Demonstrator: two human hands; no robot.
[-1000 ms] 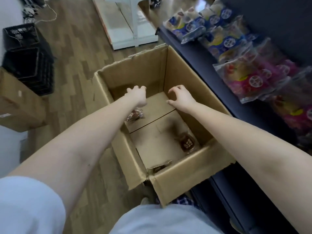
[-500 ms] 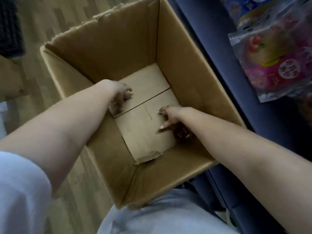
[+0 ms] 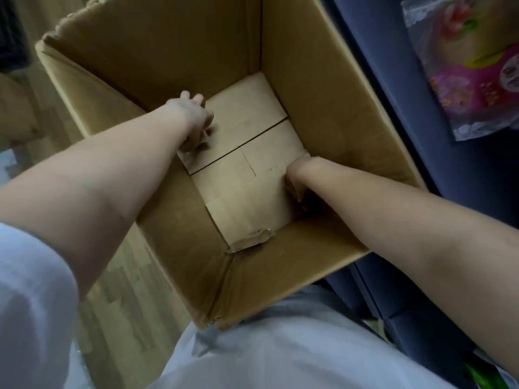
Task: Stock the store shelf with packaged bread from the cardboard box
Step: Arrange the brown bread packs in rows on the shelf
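An open cardboard box [image 3: 323, 80] stands on the floor below me, against the dark blue store shelf [image 3: 398, 113]. Both my arms reach down to its bottom. My left hand [image 3: 193, 119] is at the left side, its fingers curled over a small clear bread packet [image 3: 188, 157] that shows beneath the palm. My right hand [image 3: 296, 178] is at the right wall, fingers curled down on a dark bread packet [image 3: 310, 204], which is mostly hidden under the wrist. A third clear packet [image 3: 252, 239] lies at the near edge of the box bottom.
Packaged bread in pink and clear wrapping [image 3: 477, 80] lies on the shelf at the upper right. Wooden floor [image 3: 120, 290] runs along the left of the box. Another brown box [image 3: 16, 108] stands at the far left. My pale clothing fills the lower frame.
I have leaned in closer over the box. Both hands went from above the opening down to the bottom, and each has closed over a packet.
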